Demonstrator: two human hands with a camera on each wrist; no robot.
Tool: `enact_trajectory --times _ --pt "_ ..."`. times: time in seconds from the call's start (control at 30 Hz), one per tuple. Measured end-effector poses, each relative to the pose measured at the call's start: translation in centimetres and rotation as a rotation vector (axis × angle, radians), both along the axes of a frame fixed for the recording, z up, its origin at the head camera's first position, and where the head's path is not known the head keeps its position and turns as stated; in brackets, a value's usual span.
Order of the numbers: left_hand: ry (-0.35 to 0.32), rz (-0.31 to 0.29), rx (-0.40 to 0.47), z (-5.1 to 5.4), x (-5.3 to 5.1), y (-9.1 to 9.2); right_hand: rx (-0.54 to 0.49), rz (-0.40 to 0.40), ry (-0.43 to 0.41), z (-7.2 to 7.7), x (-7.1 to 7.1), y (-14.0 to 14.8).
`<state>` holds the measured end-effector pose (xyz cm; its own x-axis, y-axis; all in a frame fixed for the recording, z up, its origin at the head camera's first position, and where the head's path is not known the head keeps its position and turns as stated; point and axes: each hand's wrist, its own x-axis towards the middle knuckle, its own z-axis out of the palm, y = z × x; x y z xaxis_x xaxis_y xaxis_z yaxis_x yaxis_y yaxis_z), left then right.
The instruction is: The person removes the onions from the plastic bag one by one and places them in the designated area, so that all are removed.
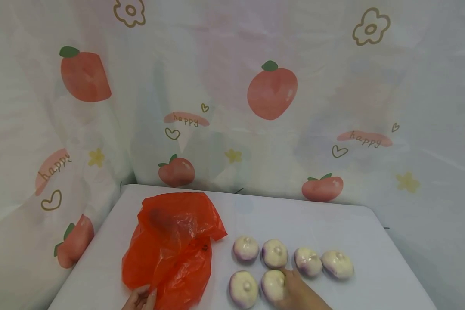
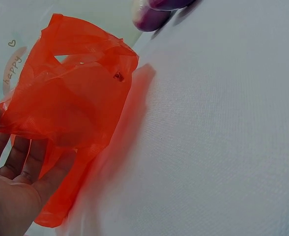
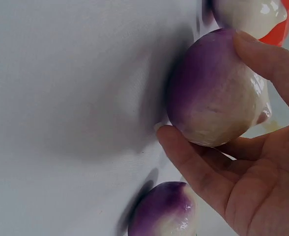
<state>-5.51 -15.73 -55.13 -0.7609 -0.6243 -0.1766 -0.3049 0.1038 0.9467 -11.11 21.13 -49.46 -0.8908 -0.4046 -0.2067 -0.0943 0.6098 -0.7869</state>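
Observation:
A crumpled red plastic bag (image 1: 170, 254) lies on the left part of the white table. My left hand (image 1: 141, 298) pinches its near edge; in the left wrist view the thumb and fingers of that hand (image 2: 21, 182) hold the bag (image 2: 75, 98) by its rim. My right hand (image 1: 300, 292) grips a glossy purple-and-white turnip (image 1: 273, 285) in the near row. Thumb and fingers of the right hand (image 3: 252, 172) span the turnip (image 3: 216, 93) in the right wrist view. Beside it on the left sits another turnip (image 1: 243, 289).
Behind the gripped turnip stands a row of several more: one turnip (image 1: 246, 249) at left, a second (image 1: 274, 254), a third (image 1: 308, 261) and one (image 1: 337, 264) at right. A printed cloth (image 1: 224, 86) hangs behind the white table (image 1: 372, 241).

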Motion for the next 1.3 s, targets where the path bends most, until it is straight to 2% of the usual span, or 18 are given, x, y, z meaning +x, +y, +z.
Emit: enact_trajectory --times 0.03,0.13,0.33,0.43,0.5,0.7,1.0,1.17,1.3 --pt "-0.006 -0.006 0.001 0.0 0.0 0.0 0.079 0.008 0.046 0.0 -0.1 0.1" --pt "-0.012 -0.017 0.003 -0.1 0.0 -0.1 0.173 -0.026 0.062 -0.1 -0.2 0.6" --pt "0.025 -0.013 0.036 0.0 0.0 -0.1 0.193 -0.069 0.018 -0.1 -0.4 0.7" --pt "0.025 -0.006 0.054 0.0 0.0 -0.1 0.220 -0.098 0.045 0.3 -0.6 0.8" --pt "0.029 -0.002 0.069 -0.1 -0.1 -0.1 0.211 -0.116 0.096 0.6 -0.6 0.7" --pt "0.018 0.008 0.093 -0.5 -0.3 0.0 0.094 -0.184 0.283 1.6 -0.6 0.0" --pt "0.016 0.005 0.102 -0.3 -0.2 -0.1 -0.056 -0.225 0.365 1.8 -1.2 -1.5" --pt "0.008 -0.001 0.081 -0.4 -0.2 -0.1 -0.135 -0.174 0.435 2.0 -1.6 -3.1" --pt "-0.016 0.007 0.055 -0.6 -0.3 0.0 -0.188 -0.124 0.443 2.3 -1.9 -4.6"
